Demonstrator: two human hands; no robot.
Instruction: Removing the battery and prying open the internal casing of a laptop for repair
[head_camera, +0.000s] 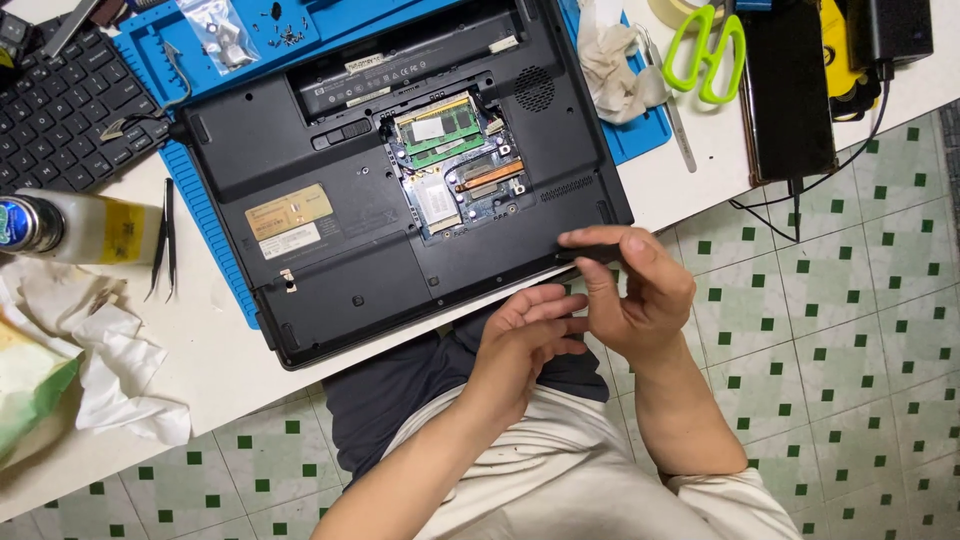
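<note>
A black laptop (400, 190) is lying bottom-up on the blue mat (640, 140) and white table (200, 370), its long axis tilting from lower left up to upper right, an opened bay showing green boards. Just off its near right corner, the left hand (525, 340) is hovering half open and holding nothing, fingers touching the right hand (640, 290), which is pinching a small black piece (590, 254) against that laptop edge

Green scissors (706, 52), tweezers (164, 240), keyboard (60, 110) — maybe glue bottle (75, 226).
</note>
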